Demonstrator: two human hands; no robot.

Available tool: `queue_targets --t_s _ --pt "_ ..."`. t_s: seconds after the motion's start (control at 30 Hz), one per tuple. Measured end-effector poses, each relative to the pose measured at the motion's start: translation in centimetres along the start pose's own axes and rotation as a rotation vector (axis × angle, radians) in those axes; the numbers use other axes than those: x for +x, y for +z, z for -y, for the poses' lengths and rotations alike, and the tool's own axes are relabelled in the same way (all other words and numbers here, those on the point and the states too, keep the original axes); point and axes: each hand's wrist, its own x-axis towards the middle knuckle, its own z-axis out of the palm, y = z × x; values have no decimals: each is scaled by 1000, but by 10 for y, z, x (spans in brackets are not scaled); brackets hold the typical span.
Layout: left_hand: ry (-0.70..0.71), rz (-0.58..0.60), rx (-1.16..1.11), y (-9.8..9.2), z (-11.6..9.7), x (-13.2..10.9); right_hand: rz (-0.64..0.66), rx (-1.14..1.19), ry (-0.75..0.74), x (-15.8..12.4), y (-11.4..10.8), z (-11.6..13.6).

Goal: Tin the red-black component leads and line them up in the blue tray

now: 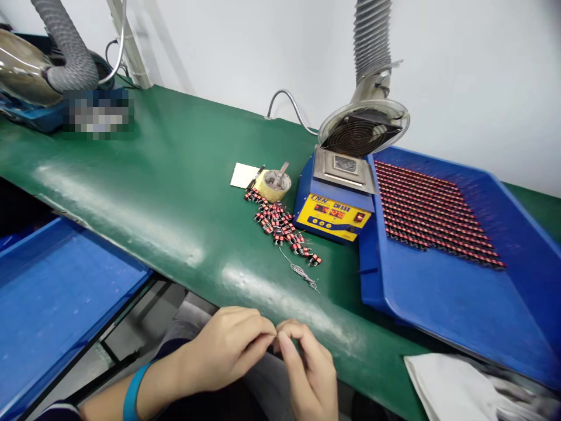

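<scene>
My left hand (234, 345) and my right hand (307, 368) meet fingertip to fingertip over the table's front edge. Both are closed in a pinch, and whatever lies between the fingers is too small or hidden to make out. Beyond them on the green table lies a small coil of thin silvery wire (302, 272). A loose heap of small red-and-black coil parts with wire leads (278, 222) spreads behind it. At the heap's far end stands a round yellowish pot (276, 190) with a flat stick in it.
A blue-and-yellow solder pot (337, 204) with a red display stands under a fume hood (363, 126). Right of it, a blue tray (460, 298) holds rows of the same parts (438, 216). A white cloth (451, 386) lies front right; another blue tray (65, 280) is at left.
</scene>
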Motion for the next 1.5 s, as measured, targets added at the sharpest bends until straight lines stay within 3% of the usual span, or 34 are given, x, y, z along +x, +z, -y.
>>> queue_targets --t_s 0.07,0.13,0.23,0.33,0.43,0.5,0.57,0.63,0.67,0.77,0.83,0.97,1.03,1.13,1.2,1.27,1.37,1.43,1.5 --pt "79 -31 94 1 1 0 77 268 250 -1 1 -1" --pt "41 -37 60 0 0 -1 82 421 267 -1 0 -2" --pt "-128 -1 -125 -4 -3 -2 -37 192 12 -2 -5 -5" --pt "-261 44 -233 -6 -5 -2 -33 -99 -261 -1 -9 -5" --pt "-230 49 -198 -5 -5 -2 -4 -235 -389 -1 -8 -2" --pt "-96 33 -88 -3 -5 -2 10 -206 -264 -1 -4 0" --pt "33 9 41 0 -4 -3 58 -3 3 -1 -1 1" --pt "65 -16 76 0 -4 -3 62 248 182 -2 0 1" --pt "35 -17 44 0 -4 -3 31 312 185 -2 0 0" --pt "-143 24 -136 -4 -5 -3 -110 182 1 -2 -4 -1" --pt "-243 50 -212 -7 -7 -2 -107 21 -137 -2 -7 0" --pt "-228 53 -214 -6 -7 -1 -61 -127 -340 0 -7 2" --pt "-106 21 -105 -3 -7 0 -38 -109 -242 0 -5 3" --pt "78 -54 87 0 -5 0 80 188 121 2 -2 3" --pt "51 -53 53 0 -5 1 122 401 214 3 -3 3" --pt "-80 -6 -84 -2 -5 0 44 368 110 4 -5 1" --pt "-241 50 -214 -5 -6 0 -62 -8 -207 4 -9 0" --pt "-248 58 -208 -4 -6 1 -57 -177 -353 3 -9 1" --pt "-149 38 -114 -2 -6 1 -39 -188 -276 2 -7 4"
